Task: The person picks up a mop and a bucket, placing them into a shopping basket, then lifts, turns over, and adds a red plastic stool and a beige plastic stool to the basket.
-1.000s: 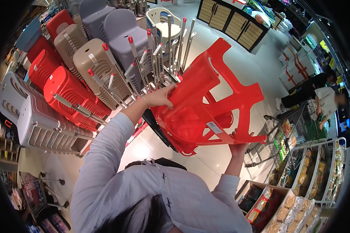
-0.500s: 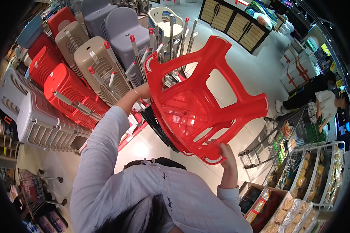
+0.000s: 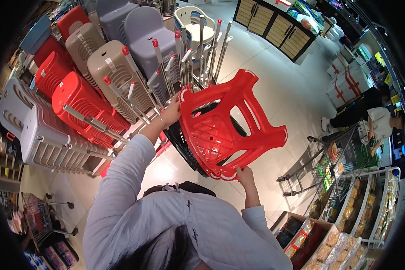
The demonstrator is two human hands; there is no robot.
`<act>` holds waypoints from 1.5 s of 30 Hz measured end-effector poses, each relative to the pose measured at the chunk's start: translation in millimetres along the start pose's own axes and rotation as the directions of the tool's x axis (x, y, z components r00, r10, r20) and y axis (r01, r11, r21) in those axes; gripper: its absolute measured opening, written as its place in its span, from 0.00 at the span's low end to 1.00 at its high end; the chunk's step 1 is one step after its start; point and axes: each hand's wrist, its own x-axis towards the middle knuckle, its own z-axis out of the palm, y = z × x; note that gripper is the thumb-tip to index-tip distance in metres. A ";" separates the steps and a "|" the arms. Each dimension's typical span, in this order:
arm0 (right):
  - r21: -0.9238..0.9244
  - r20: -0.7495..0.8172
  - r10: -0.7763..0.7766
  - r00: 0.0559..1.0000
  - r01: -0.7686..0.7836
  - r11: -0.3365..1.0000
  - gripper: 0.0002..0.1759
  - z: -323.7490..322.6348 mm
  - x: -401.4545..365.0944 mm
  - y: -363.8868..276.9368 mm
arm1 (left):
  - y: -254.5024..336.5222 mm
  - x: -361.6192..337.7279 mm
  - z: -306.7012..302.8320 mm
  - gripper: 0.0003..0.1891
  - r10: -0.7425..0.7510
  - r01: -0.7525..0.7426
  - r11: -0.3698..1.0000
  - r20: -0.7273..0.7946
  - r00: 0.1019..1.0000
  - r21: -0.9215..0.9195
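A red plastic stool (image 3: 211, 138) is tilted in front of me, its underside and splayed legs toward the camera. My left hand (image 3: 172, 112) closes on its left leg end, a thin bracelet at the wrist. Near the bottom edge, my right hand (image 3: 245, 175) grips another leg end, with the thumb side showing. Beneath the stool a black plastic item with holes (image 3: 183, 146) shows along the left edge; the rest of it is hidden behind the red seat.
Stacks of red stools (image 3: 78, 96), beige stools (image 3: 112, 63) and grey chairs (image 3: 148, 29) stand at left, with metal poles (image 3: 202, 49) beside them. At right are a shopping cart (image 3: 321, 171), a bending person (image 3: 378, 121) and racks of packaged food (image 3: 348, 202). Wooden cabinets (image 3: 274, 27) stand behind.
The red stool has moved down and a little left, over the black item. Both hands still hold it; the right hand has shifted left with it.
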 end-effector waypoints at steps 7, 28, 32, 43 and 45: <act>-0.215 0.017 -0.006 1.000 0.009 0.977 0.18 46.2 29.2 50.6 | -41.6 -26.0 -9.2 0.30 -0.004 0.042 0.974 -0.173 0.985 0.222; -0.203 0.435 -0.458 0.775 0.580 0.789 0.13 25.5 8.4 -286.2 | -109.0 -338.8 -159.1 0.18 -0.594 0.359 0.791 -0.480 0.646 -0.496; 0.244 0.647 -0.552 0.527 0.542 0.804 0.09 105.4 6.1 -386.8 | -112.4 -351.8 -239.6 0.15 -0.578 0.109 0.794 -0.686 0.443 -0.599; 0.410 0.576 -0.549 0.606 0.367 0.835 0.20 449.4 161.6 -587.7 | -226.9 -279.8 -411.7 0.35 -0.349 0.463 0.757 -0.884 -0.311 -0.461; 0.416 0.597 -0.418 0.685 0.181 0.891 0.28 488.8 174.1 -602.1 | -233.8 -272.8 -424.8 0.37 -0.323 0.466 0.760 -0.886 -0.334 -0.453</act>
